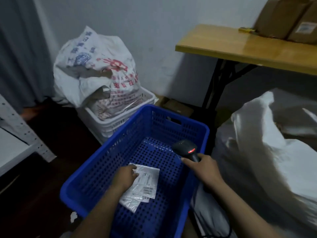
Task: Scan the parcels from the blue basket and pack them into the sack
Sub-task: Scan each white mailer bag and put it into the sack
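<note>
Both forearms came in from the bottom edge over the blue basket (106, 152), and each hand was busy. Down on the basket floor, the left hand (126, 176) had its fingers curled over the upper left corner of a flat white parcel (145, 182), pinching it there. The parcel lay label up on the perforated floor (there may have been a second flat packet under it, I could not tell). The right hand (204, 169) was closed around the handle of the scanner (186, 149), whose red light glowed. The scanner head pointed away toward the far wall of the basket, so the parcel lay to its left and nearer the camera, outside its aim. The parcel's long side ran roughly from the left fingers back toward the person, with the barcode near the lower right end. By my judgement the scan had yet to be made: either the left hand should lift the label in front of the scanner, or the right wrist should tip it down and left. The white sack (257, 160) stood open just beside the basket, on the right hand's side
</note>
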